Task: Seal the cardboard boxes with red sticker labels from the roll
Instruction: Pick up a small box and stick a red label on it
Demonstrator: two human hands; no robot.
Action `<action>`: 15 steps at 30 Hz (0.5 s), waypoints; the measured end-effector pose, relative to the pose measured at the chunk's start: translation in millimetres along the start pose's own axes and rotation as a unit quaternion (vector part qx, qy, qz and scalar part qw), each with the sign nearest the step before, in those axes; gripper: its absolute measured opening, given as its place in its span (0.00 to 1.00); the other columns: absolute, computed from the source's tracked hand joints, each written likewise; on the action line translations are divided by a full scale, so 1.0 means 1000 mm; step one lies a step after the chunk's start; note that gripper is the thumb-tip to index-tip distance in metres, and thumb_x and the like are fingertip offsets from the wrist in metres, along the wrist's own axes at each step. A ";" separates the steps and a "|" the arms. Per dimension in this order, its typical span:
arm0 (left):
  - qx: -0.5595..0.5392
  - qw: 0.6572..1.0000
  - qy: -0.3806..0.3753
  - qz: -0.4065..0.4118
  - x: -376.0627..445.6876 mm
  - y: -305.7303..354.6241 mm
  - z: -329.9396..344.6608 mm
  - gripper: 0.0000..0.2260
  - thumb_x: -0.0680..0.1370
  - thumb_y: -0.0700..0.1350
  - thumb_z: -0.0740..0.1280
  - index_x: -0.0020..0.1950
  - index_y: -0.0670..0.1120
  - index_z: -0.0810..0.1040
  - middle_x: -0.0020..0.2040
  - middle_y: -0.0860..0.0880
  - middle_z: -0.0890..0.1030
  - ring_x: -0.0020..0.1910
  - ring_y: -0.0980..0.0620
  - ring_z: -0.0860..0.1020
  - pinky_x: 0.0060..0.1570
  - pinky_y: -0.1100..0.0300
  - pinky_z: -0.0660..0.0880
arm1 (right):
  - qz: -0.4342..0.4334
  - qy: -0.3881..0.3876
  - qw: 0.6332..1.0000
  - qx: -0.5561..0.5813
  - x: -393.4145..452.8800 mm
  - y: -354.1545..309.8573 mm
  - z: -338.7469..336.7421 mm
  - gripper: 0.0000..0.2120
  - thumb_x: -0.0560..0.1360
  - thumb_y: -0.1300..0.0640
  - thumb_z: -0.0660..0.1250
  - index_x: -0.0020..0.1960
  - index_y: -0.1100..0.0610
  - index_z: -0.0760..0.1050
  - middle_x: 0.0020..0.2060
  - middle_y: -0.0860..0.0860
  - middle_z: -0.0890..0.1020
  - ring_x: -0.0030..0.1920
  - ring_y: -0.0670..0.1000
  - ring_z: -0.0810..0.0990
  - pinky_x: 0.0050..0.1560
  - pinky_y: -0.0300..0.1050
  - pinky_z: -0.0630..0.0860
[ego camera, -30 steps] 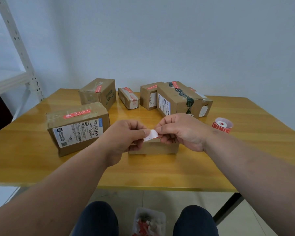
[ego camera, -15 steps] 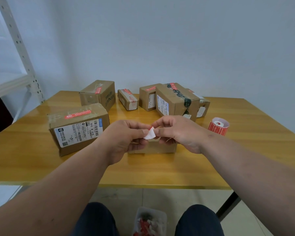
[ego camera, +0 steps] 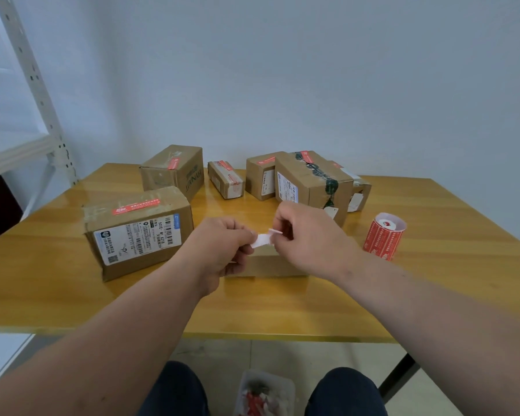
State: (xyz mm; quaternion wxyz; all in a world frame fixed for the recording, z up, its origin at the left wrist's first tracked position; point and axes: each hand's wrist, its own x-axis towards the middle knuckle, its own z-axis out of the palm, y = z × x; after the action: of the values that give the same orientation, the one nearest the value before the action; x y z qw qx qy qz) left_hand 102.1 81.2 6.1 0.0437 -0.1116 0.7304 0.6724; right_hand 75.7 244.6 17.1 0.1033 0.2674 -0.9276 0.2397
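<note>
My left hand (ego camera: 222,247) pinches a white backing strip (ego camera: 260,240) above a small flat cardboard box (ego camera: 266,264) in front of me. My right hand (ego camera: 309,238) pinches the sticker label (ego camera: 275,232) at the strip's right end, its edge lifted off the backing. The red label roll (ego camera: 383,235) stands upright on the table to the right of my right hand. A larger box (ego camera: 138,229) with a red label on top sits at the left.
Several more labelled boxes (ego camera: 309,181) stand at the back of the wooden table (ego camera: 433,280). A white metal shelf (ego camera: 27,139) is at the left. A small tray of scraps (ego camera: 264,394) lies on the floor between my knees.
My right hand has lifted and pulled slightly right, so the label end has come away from the white backing strip. My head tilted up a little.
</note>
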 end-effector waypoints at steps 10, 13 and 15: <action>-0.013 0.998 0.017 0.051 0.012 -0.003 0.008 0.04 0.78 0.41 0.69 0.44 0.45 0.79 0.39 0.46 0.83 0.37 0.52 0.82 0.39 0.58 0.78 | -0.006 0.007 1.000 -0.010 0.011 0.008 0.015 0.04 0.77 0.55 0.65 0.45 0.54 0.74 0.38 0.46 0.76 0.39 0.48 0.74 0.38 0.44 0.71; 0.005 0.997 0.025 0.068 0.014 -0.004 0.010 0.03 0.78 0.42 0.70 0.44 0.45 0.81 0.42 0.46 0.84 0.43 0.52 0.84 0.41 0.58 0.79 | 0.079 0.005 0.995 0.054 0.019 0.015 0.015 0.05 0.76 0.53 0.69 0.43 0.52 0.75 0.35 0.44 0.77 0.36 0.44 0.74 0.34 0.39 0.68; 0.004 0.997 0.032 0.068 0.016 -0.005 0.011 0.03 0.77 0.43 0.70 0.45 0.44 0.82 0.42 0.47 0.85 0.43 0.53 0.84 0.41 0.59 0.80 | 0.091 -0.005 0.994 0.061 0.021 0.016 0.015 0.06 0.75 0.52 0.69 0.41 0.50 0.75 0.34 0.43 0.76 0.35 0.43 0.74 0.33 0.38 0.66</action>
State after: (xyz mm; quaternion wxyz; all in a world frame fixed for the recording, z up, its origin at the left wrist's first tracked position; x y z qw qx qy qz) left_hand 86.6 89.9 -2.8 -0.0245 -0.0828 0.7399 0.6672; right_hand 48.3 239.6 4.6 0.0603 0.1892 -0.9320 0.3034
